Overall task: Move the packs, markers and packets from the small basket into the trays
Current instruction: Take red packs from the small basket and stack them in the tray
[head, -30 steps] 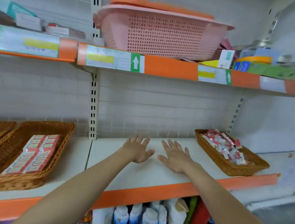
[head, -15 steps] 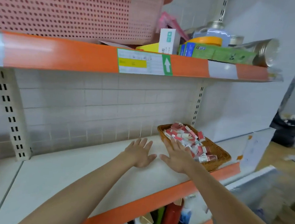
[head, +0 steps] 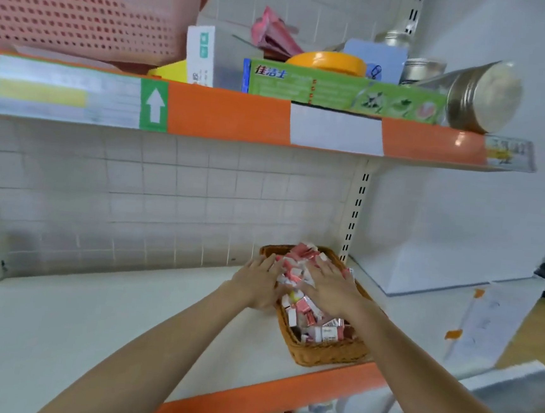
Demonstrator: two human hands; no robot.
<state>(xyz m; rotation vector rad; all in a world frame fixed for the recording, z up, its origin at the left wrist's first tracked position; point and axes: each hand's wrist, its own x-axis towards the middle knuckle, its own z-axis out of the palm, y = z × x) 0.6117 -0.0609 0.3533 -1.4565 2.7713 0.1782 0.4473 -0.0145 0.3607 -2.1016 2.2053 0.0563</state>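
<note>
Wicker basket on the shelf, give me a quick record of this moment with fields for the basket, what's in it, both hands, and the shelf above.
basket: wicker basket at the right end of the white shelf
contents: heap of small red and white packs
left hand: fingers straight, over the basket's left rim and the packs
right hand: fingers spread flat on top of the packs
grip: neither hand has closed on anything
shelf above: pink plastic basket, green box, metal jar lying on its side

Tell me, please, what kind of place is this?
Probably a small shop. Orange-edged shelves carry price labels, boxed goods sit on top, and a wicker basket holds small packs.
</note>
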